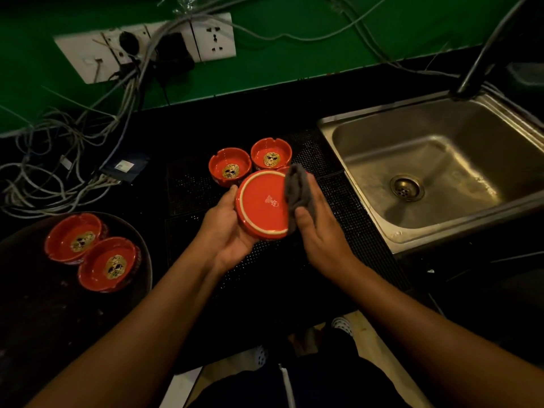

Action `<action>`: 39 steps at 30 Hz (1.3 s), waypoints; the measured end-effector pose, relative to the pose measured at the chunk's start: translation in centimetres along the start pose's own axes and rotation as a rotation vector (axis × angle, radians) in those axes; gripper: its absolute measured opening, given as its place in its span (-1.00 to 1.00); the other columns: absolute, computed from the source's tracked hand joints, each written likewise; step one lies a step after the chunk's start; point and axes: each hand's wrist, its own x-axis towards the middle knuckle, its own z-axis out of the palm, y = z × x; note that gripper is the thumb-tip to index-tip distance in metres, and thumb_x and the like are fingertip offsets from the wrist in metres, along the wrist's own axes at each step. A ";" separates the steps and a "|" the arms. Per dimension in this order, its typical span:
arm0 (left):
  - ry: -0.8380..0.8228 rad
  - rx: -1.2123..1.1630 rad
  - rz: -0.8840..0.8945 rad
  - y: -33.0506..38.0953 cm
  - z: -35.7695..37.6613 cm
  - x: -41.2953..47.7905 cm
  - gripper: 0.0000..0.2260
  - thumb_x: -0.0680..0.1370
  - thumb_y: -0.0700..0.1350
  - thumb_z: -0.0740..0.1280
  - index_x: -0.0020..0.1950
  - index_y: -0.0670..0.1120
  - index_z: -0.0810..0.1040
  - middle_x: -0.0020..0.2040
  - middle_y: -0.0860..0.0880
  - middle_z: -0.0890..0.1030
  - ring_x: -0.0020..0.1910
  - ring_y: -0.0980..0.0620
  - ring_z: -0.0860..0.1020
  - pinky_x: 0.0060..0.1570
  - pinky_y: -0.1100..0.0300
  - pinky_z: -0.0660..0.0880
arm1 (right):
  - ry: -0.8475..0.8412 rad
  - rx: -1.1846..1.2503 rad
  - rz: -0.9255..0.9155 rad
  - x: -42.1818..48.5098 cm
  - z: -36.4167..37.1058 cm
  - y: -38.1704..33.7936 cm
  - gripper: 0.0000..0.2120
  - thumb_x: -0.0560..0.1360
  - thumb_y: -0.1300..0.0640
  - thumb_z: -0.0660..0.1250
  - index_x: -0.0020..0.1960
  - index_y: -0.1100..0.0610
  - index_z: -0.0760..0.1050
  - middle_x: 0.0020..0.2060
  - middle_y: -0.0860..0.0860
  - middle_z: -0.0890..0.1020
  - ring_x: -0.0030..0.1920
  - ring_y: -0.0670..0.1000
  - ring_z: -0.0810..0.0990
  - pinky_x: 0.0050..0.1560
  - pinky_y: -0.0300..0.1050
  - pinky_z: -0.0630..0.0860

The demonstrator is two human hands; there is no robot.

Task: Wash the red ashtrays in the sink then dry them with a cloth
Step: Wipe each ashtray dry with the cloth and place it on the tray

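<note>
While its underside is turned up, a red ashtray [262, 206] is gripped by the curled fingers of the left hand [228, 231] above the black mat [191, 198]. A grey cloth [297, 187], clutched in the right hand [319, 231], is pressed to its edge. Two more ashtrays [230, 169] are set just behind it, and the sink [441, 160] lies to the right.

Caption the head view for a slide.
Drying: left hand holds a red ashtray bottom-up, right hand holds a grey cloth against it, beside the sink.

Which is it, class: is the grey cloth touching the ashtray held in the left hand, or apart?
Touching. The head view shows the cloth in the right hand pressed over the rim of the ashtray in the left hand, no gap.
</note>
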 end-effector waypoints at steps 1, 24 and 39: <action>-0.008 0.003 0.007 -0.1 0.0 0.0 -0.60 0.66 0.07 0.04 0.26 -0.15 0.51 0.04 -0.15 0.67 -0.05 -0.06 0.67 -0.21 0.08 0.61 | 0.038 0.173 0.078 0.3 -0.1 -0.8 -0.55 0.65 -0.06 0.02 0.51 -0.02 0.15 0.43 0.00 0.35 0.38 -0.13 0.36 0.29 -0.40 0.33; -0.282 0.096 -0.108 -0.2 1.8 0.2 -0.36 0.48 0.39 0.06 0.28 -0.03 0.52 0.20 -0.15 0.61 0.20 -0.16 0.56 0.19 -0.19 0.46 | -0.080 0.154 0.104 2.0 -0.6 -4.6 -0.90 0.46 0.05 0.43 -0.06 0.05 0.60 -0.20 -0.01 0.70 -0.16 -0.07 0.67 -0.10 -0.12 0.60; -0.256 -0.261 -0.158 -1.2 -0.2 0.8 -0.50 0.53 0.22 0.14 -0.04 -0.14 0.68 -0.08 -0.16 0.66 -0.08 -0.11 0.64 -0.05 0.01 0.57 | -0.417 -0.379 -0.040 3.0 -1.0 -6.8 -0.53 0.52 -0.30 0.08 0.28 -0.07 0.40 0.20 -0.09 0.42 0.18 -0.11 0.42 0.23 -0.03 0.43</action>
